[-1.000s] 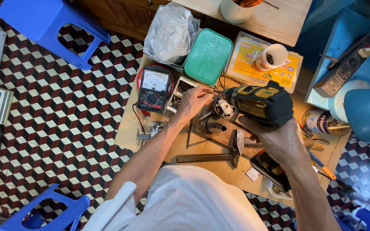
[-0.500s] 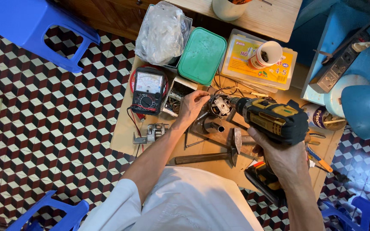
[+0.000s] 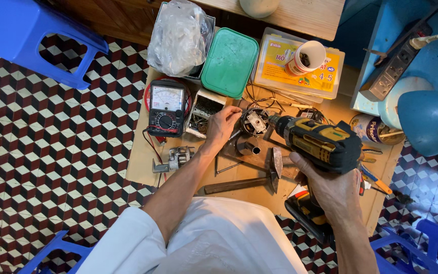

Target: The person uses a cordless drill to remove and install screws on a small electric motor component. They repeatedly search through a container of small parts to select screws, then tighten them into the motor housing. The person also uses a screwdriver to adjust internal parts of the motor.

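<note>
The small motor (image 3: 254,122) sits on the wooden board (image 3: 138,162), touching the fingers of the left hand (image 3: 222,125), which rests just to its left. The nose of the yellow and black drill (image 3: 320,144) points at the motor from the right. The right hand (image 3: 330,185) is wrapped tight around the drill's grip, below the drill body. The left hand's fingers are curled loosely against the motor's edge; whether they pinch it I cannot tell.

Behind the motor, a small open white box (image 3: 205,112) holds a jumble of little metal parts. A green-lidded box (image 3: 229,62) is closed, so its contents are hidden. A clear plastic case (image 3: 280,71) with a yellow card inside carries a paper cup (image 3: 306,57) with something dark in it. A crumpled plastic bag (image 3: 178,38) fills another container. A meter (image 3: 167,108) lies left of the white box, and a hammer (image 3: 249,180) lies near the body.
</note>
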